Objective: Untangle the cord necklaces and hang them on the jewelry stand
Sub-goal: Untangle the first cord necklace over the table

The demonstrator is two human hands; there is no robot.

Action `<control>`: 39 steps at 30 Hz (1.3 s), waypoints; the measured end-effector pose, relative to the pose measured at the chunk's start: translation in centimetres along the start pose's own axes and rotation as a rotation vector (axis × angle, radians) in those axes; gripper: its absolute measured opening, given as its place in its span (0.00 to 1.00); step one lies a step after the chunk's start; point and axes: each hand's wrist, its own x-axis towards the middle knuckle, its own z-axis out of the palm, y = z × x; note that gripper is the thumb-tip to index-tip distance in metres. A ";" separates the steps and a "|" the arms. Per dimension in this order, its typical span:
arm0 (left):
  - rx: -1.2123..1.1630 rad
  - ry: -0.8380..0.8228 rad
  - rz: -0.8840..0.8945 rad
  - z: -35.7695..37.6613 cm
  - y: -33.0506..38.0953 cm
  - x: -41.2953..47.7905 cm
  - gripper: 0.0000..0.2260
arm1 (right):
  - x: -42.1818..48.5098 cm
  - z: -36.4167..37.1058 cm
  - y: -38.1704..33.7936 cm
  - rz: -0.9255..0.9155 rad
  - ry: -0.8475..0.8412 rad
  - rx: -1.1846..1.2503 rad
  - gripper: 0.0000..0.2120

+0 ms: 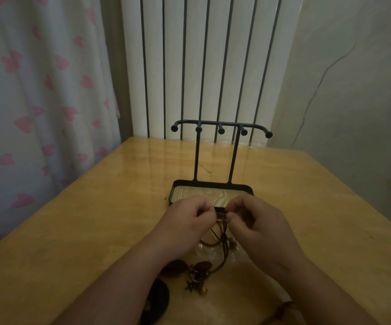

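Note:
Brown cord necklaces (221, 233) hang in a tangle between my two hands, just in front of the jewelry stand. My left hand (189, 221) pinches the cords from the left and my right hand (253, 221) pinches them from the right, fingertips almost touching. Dark wooden pendants (202, 266) and small metal charms (195, 279) lie on the table below, and a large dark disc pendant (157, 301) sits by my left forearm. The black jewelry stand (221, 127) has a curved top bar with several knobbed hooks, all bare, and a wood-lined base tray (178, 192).
The wooden table (84, 231) runs to a white ribbed radiator (213, 66) at the back. A curtain with pink hearts (37, 102) hangs to the left. A brown bead piece (286, 307) shows beside my right forearm.

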 end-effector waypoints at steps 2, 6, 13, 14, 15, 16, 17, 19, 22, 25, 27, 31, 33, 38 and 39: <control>0.019 -0.008 0.009 0.1 0.0 0.0 0.08 | 0.0 0.0 -0.1 -0.017 -0.008 -0.026 0.04; 0.058 -0.006 0.018 0.1 0.2 -0.1 0.08 | 0.2 0.0 -0.4 -0.050 -0.061 -0.200 0.04; 0.023 -0.011 0.005 0.0 0.3 -0.1 0.09 | 0.2 -0.3 -0.7 -0.059 -0.105 -0.256 0.01; 0.025 -0.013 0.006 0.0 0.3 -0.1 0.09 | 0.2 -0.3 -0.6 -0.054 -0.100 -0.256 0.01; 0.025 -0.013 0.004 0.0 0.3 -0.1 0.09 | 0.3 -0.1 -0.4 -0.043 -0.086 -0.238 0.01; 0.017 -0.012 -0.001 0.0 0.4 -0.1 0.09 | 0.2 0.0 -0.3 -0.026 -0.063 -0.194 0.02; -0.005 -0.009 -0.009 0.0 0.4 0.0 0.09 | 0.2 0.1 -0.3 -0.001 -0.036 -0.125 0.02; -0.079 0.006 -0.032 -0.1 0.4 0.0 0.10 | 0.2 0.1 -0.3 0.063 0.023 0.045 0.03; -0.148 0.030 -0.065 -0.4 0.4 0.1 0.10 | 0.3 -0.3 -0.2 0.132 0.065 0.179 0.05; -0.174 0.067 -0.055 -0.4 0.5 0.1 0.08 | 0.2 -0.2 -0.2 0.126 0.006 0.198 0.05; -0.185 0.065 -0.045 -0.2 0.4 0.1 0.08 | 0.1 0.1 -0.2 0.116 -0.022 0.193 0.04; -0.152 0.016 0.002 -0.2 0.0 0.0 0.04 | 0.2 0.3 -0.1 0.093 -0.016 0.175 0.04; -0.127 0.010 0.015 -0.1 -0.2 -0.1 0.03 | 0.1 0.3 -0.1 0.090 -0.010 0.183 0.04; -0.260 0.073 -0.040 0.0 0.0 0.2 0.05 | 0.2 0.4 -0.2 0.119 0.016 0.215 0.05; -0.293 0.073 -0.054 0.0 0.1 0.2 0.05 | 0.2 0.4 -0.2 0.128 0.018 0.225 0.05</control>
